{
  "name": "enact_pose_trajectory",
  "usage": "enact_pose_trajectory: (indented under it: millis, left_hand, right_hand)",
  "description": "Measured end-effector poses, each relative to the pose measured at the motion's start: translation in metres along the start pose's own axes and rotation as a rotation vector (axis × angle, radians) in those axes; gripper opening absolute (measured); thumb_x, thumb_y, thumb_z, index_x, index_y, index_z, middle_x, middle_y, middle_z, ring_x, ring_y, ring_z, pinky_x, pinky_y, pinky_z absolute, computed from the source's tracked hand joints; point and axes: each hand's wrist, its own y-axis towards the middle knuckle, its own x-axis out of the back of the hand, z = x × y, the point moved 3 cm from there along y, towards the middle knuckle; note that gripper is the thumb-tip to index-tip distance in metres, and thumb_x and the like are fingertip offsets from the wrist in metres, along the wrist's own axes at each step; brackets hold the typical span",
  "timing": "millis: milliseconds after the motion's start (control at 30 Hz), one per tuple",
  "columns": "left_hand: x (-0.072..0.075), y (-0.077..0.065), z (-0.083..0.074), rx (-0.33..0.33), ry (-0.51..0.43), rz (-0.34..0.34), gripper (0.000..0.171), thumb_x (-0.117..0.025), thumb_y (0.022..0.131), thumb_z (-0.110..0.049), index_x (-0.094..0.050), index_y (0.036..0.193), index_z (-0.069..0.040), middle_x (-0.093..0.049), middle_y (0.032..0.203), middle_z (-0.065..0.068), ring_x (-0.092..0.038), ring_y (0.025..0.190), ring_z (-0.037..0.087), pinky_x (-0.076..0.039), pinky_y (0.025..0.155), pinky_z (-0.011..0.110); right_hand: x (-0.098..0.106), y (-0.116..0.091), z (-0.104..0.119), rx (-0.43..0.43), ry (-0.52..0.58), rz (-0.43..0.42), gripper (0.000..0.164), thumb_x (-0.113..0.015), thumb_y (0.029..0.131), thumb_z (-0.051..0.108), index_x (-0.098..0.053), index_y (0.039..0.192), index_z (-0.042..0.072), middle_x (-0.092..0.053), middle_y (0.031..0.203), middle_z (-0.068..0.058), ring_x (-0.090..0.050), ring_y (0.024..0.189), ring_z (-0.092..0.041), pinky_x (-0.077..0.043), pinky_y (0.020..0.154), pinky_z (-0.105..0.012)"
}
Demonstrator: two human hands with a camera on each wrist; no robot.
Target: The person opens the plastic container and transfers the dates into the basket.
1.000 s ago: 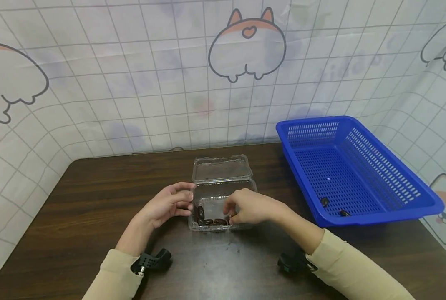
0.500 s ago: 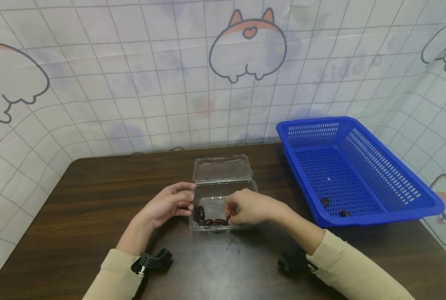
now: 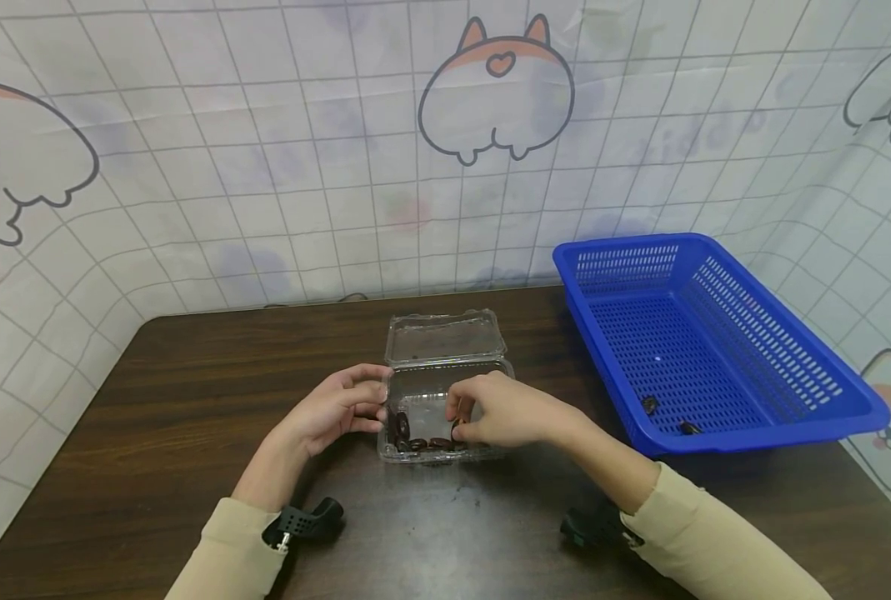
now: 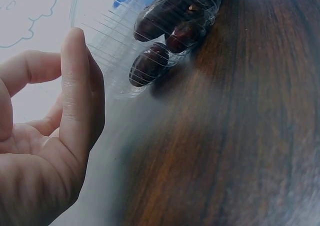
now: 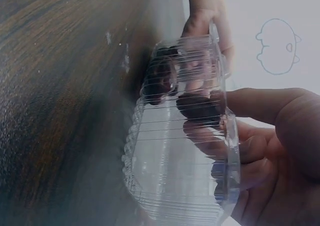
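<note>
A clear plastic clamshell box sits on the table with its lid folded back. Several dark brown dates lie along its near side and left corner; some show through the wall in the left wrist view, glossy and wrinkled. Inside the box, my right hand pinches one date between thumb and fingers, above the others. My left hand steadies the box's left side, its fingertips at the rim and wall and its fingers loosely bent.
To the right stands a blue perforated plastic basket, with small dark pieces near its front left corner. The dark wood-grain table meets a wall covering with grid lines and cartoon prints behind.
My right hand has risen slightly from the near side of the box, with a date between its fingertips. The left hand and the box stay in place.
</note>
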Motion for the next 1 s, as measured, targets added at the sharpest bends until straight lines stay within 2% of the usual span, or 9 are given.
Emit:
enact_pose_trajectory:
  millis: [367, 567, 800, 1000]
  left_hand:
    - [0.000, -0.002, 0.000, 0.000, 0.003, 0.003, 0.050, -0.060, 0.102, -0.007, -0.039, 0.146, 0.006, -0.058, 0.091, 0.005, -0.066, 0.076, 0.015, -0.060, 0.071, 0.029]
    - [-0.001, -0.002, 0.000, 0.003, -0.004, -0.001, 0.048, -0.059, 0.102, -0.006, -0.040, 0.146, 0.004, -0.058, 0.090, 0.005, -0.066, 0.075, 0.015, -0.061, 0.070, 0.029]
    - [0.000, -0.001, 0.000, 0.001, 0.002, 0.000, 0.049, -0.059, 0.103, -0.006, -0.040, 0.146, 0.004, -0.058, 0.091, 0.005, -0.066, 0.076, 0.015, -0.061, 0.071, 0.029]
    - [-0.001, -0.001, 0.000, 0.004, -0.004, -0.003, 0.048, -0.058, 0.103, -0.005, -0.040, 0.146, 0.003, -0.058, 0.090, 0.005, -0.066, 0.075, 0.015, -0.061, 0.070, 0.029]
  right_hand:
    - [0.006, -0.013, 0.003, 0.043, 0.024, -0.022, 0.008, -0.070, 0.097, 0.012, -0.072, 0.104, 0.011, -0.068, 0.090, 0.012, -0.064, 0.079, -0.012, -0.052, 0.070, -0.030]
    - [0.012, -0.022, 0.001, 0.042, 0.036, -0.046, 0.006, -0.070, 0.098, 0.014, -0.072, 0.103, 0.016, -0.067, 0.092, 0.011, -0.058, 0.063, -0.008, -0.049, 0.061, -0.028]
    - [0.024, -0.035, 0.002, 0.034, 0.081, -0.076, 0.005, -0.069, 0.099, 0.017, -0.071, 0.104, 0.016, -0.068, 0.093, 0.008, -0.060, 0.063, -0.008, -0.052, 0.060, -0.028]
    - [0.033, -0.042, 0.001, 0.028, 0.079, -0.105, 0.007, -0.069, 0.100, 0.017, -0.072, 0.105, 0.016, -0.069, 0.093, 0.007, -0.054, 0.056, -0.008, -0.049, 0.056, -0.028]
